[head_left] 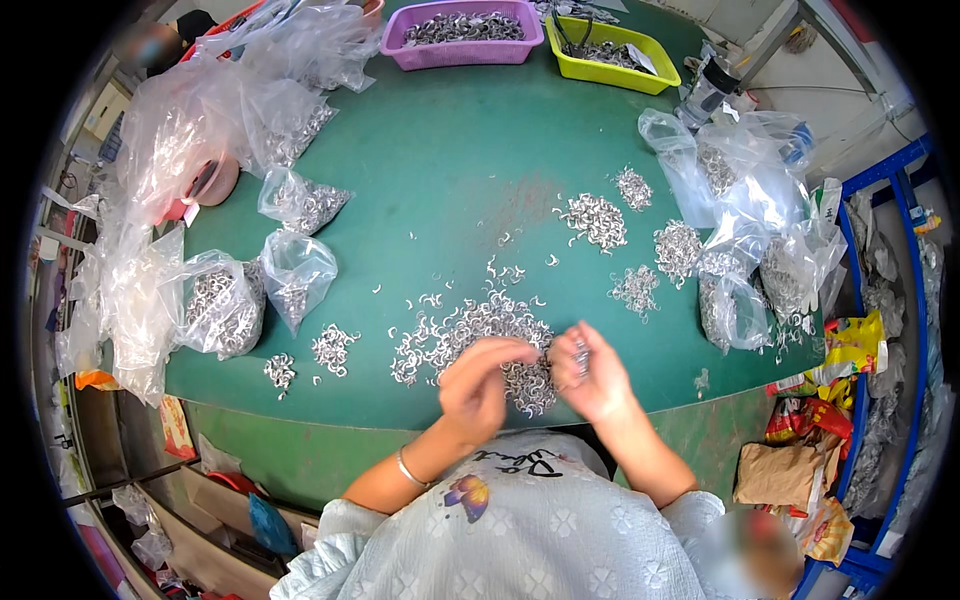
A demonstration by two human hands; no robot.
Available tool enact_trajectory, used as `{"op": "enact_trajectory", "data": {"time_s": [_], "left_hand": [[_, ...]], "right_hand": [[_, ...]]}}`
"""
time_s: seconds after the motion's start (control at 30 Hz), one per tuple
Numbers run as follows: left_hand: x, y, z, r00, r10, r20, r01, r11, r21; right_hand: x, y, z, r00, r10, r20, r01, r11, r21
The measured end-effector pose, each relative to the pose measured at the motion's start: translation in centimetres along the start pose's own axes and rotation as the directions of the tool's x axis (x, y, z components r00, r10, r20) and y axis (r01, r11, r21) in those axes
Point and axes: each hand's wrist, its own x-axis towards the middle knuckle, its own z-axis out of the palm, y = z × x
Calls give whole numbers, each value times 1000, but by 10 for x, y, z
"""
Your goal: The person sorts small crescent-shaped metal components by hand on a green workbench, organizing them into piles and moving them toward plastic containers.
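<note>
A big heap of small silvery C-shaped metal pieces (480, 325) lies at the near middle of the green table. My left hand (476, 388) hovers over the heap's near side, fingers stretched toward the right and a little blurred; nothing shows in it. At the heap's right edge, my right hand (598, 378) is curled around several of the metal pieces (581, 356), which show between thumb and fingers. More pieces (528, 388) lie heaped between the two hands. Smaller piles of similar pieces sit to the left (335, 349) and to the right (596, 222).
Clear plastic bags of metal pieces crowd the left (222, 305) and right (735, 305) sides of the green table (420, 140). A purple basket (462, 60) and a yellow-green basket (610, 72) stand at the far edge, beside a clear bottle (707, 92). Blue shelving (905, 385) rises at right.
</note>
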Motion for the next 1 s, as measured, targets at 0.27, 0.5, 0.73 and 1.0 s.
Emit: {"op": "enact_trajectory", "data": {"time_s": [0.27, 0.5, 0.73, 1.0], "left_hand": [[-34, -22, -35, 951, -302, -61, 308, 941, 142], [-38, -16, -30, 957, -287, 37, 258, 905, 338], [-36, -20, 2, 799, -294, 524, -83, 810, 580], [-49, -32, 8, 759, -337, 557, -205, 688, 696]], "right_hand": [[26, -161, 15, 577, -804, 143, 338, 76, -938], [53, -203, 2, 257, -602, 756, -476, -760, -443], [39, -185, -7, 279, -514, 811, -433, -821, -372], [4, -116, 14, 461, -428, 777, 64, -858, -510]]}}
